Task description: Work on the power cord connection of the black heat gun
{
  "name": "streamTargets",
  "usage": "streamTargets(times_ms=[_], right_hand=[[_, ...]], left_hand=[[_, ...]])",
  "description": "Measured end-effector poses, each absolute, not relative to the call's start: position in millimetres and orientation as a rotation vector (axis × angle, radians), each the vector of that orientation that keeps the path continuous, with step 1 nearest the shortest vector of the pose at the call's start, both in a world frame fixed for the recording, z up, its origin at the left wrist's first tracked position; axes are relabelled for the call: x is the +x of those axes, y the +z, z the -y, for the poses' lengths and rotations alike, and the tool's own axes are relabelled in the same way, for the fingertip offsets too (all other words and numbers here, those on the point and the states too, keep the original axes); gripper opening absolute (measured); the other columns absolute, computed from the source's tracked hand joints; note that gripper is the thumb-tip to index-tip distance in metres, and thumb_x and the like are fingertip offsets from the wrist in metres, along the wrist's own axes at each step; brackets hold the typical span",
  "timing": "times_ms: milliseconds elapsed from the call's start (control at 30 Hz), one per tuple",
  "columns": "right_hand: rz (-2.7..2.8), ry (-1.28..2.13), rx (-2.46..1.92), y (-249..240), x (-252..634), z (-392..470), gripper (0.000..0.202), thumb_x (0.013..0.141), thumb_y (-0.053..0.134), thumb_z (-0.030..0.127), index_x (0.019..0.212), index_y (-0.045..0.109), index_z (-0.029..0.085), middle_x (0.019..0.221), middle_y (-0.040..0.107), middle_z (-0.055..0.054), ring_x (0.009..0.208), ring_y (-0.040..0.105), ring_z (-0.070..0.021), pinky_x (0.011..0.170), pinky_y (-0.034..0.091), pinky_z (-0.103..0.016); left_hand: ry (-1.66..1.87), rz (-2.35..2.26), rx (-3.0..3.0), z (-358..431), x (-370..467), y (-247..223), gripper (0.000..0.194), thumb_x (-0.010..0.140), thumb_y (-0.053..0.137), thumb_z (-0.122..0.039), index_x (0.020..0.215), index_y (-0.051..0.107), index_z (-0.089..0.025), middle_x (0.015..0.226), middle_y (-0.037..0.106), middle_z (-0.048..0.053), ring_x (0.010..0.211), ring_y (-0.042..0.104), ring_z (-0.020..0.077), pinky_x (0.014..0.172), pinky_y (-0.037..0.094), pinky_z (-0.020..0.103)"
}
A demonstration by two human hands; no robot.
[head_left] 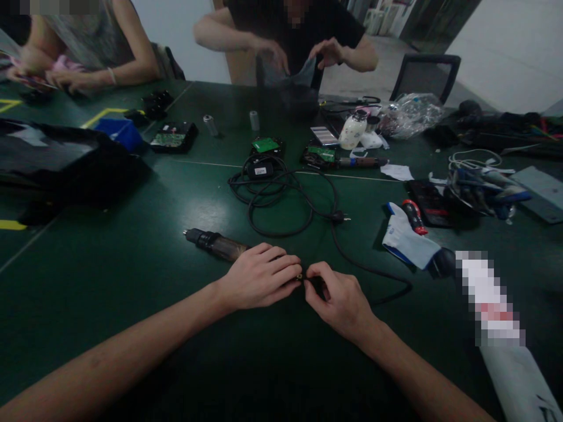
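An electric screwdriver (224, 247) lies on the green table with its bit end pointing left. My left hand (261, 278) is laid over its rear part, fingers wrapped round the body. At that rear end, my right hand (336, 299) pinches with thumb and forefinger around the end of a black power cord (378, 269). A small brassy bit shows between the two hands; whether the cord's end touches the screwdriver is hidden by the fingers. The cord loops away to a black adapter (260, 170) and a two-pin plug (338, 216).
Hard drives with green boards (266, 145) stand beyond the cord. A glove (407, 240) and red-black screwdriver (414, 217) lie at right, near a white package (512, 363). A black bag (65, 164) sits left. Across the table, a person (299, 47) handles a dark bag.
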State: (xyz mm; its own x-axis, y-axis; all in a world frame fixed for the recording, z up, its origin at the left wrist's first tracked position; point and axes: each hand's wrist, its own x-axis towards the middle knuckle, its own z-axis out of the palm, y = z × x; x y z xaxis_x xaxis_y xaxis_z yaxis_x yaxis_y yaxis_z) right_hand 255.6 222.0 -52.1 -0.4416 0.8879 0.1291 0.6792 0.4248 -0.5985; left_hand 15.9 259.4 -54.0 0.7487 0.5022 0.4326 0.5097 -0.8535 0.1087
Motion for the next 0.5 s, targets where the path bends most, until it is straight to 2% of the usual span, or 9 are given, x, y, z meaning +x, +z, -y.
streamTargets(times_ms=[500], right_hand=[[2.245, 0.684, -1.325, -51.4, 256.0, -221.9, 0.006, 0.099, 0.059, 0.023, 0.104, 0.056, 0.024, 0.077, 0.066, 0.004, 0.057, 0.059, -0.0127, 0.057, 0.040, -0.027]], left_hand=[[-0.713, 0.822, -2.908, -260.1, 15.9, -54.6, 0.020, 0.103, 0.059, -0.033, 0.117, 0.065, -0.021, 0.124, 0.073, 0.002, 0.105, 0.066, 0.0210, 0.087, 0.049, 0.037]])
